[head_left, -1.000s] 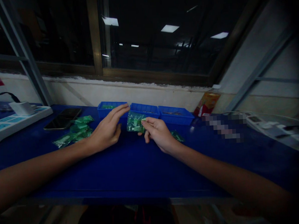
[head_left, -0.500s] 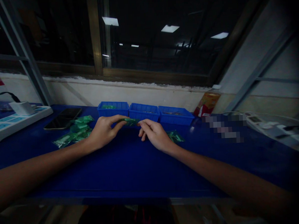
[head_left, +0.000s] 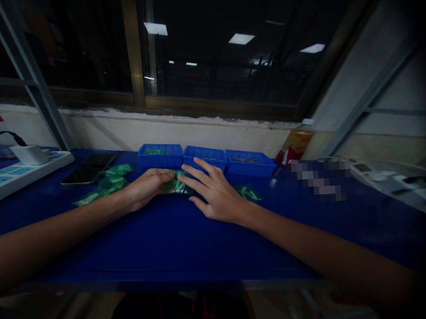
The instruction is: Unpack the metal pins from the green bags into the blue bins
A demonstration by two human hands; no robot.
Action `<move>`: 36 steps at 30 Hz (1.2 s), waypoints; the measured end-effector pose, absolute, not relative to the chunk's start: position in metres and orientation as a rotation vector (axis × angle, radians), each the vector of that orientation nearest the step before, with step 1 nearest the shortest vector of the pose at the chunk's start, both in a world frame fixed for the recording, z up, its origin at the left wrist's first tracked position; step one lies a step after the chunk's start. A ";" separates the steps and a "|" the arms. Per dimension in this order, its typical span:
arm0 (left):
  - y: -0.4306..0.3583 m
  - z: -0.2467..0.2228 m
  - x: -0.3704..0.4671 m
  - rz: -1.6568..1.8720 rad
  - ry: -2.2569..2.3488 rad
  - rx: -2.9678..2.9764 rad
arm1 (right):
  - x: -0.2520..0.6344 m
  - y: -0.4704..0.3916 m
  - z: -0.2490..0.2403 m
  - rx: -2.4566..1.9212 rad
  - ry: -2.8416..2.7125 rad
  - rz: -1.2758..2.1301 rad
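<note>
A small green plastic bag (head_left: 179, 185) is pinched between the thumb and fingers of my left hand (head_left: 150, 185), just in front of the blue bins. My right hand (head_left: 214, 190) is spread, its fingertips close to the bag's right side; whether they touch it I cannot tell. Left of my left hand lies a pile of similar green bags (head_left: 112, 181), partly covered by my forearm. Another green bag (head_left: 248, 192) rests on the blue table (head_left: 189, 246), just beyond my right wrist.
Three blue bins stand in a row at the back: the left bin (head_left: 160, 160) with green pieces, the middle bin (head_left: 195, 158) and the right bin (head_left: 251, 167) with small parts. A phone (head_left: 88, 168) and a power strip (head_left: 31, 171) lie left. A packet (head_left: 295, 145) leans back right.
My right hand has let go of the bag's edge and spread its fingers. The bag has come slightly lower and to the left, turned flatter, still in my left hand.
</note>
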State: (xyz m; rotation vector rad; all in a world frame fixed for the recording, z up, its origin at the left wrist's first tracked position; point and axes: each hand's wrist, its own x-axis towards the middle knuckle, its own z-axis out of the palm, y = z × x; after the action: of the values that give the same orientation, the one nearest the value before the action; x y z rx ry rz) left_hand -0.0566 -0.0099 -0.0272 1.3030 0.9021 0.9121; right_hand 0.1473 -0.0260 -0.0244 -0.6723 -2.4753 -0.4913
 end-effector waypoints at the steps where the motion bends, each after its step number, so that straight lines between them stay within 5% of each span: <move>1: -0.009 -0.027 -0.058 0.878 0.904 1.313 | 0.148 -0.025 -0.024 -0.664 -2.501 -0.514; 14: -0.017 -0.026 -0.056 0.661 1.082 2.301 | 0.152 -0.017 -0.030 -0.491 -2.448 -0.312; 28: -0.014 -0.026 -0.059 0.561 0.921 2.784 | 0.155 -0.003 -0.035 -0.796 -2.340 -0.205; 36: -0.020 -0.024 -0.059 0.507 0.807 2.852 | 0.150 0.009 -0.036 -1.061 -1.721 1.006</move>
State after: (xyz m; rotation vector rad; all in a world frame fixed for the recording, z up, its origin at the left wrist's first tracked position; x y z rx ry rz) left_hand -0.0587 -0.0204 -0.0242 2.8521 0.8074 0.5072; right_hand 0.1504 0.0091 -0.0357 -1.0614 -1.7210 1.0058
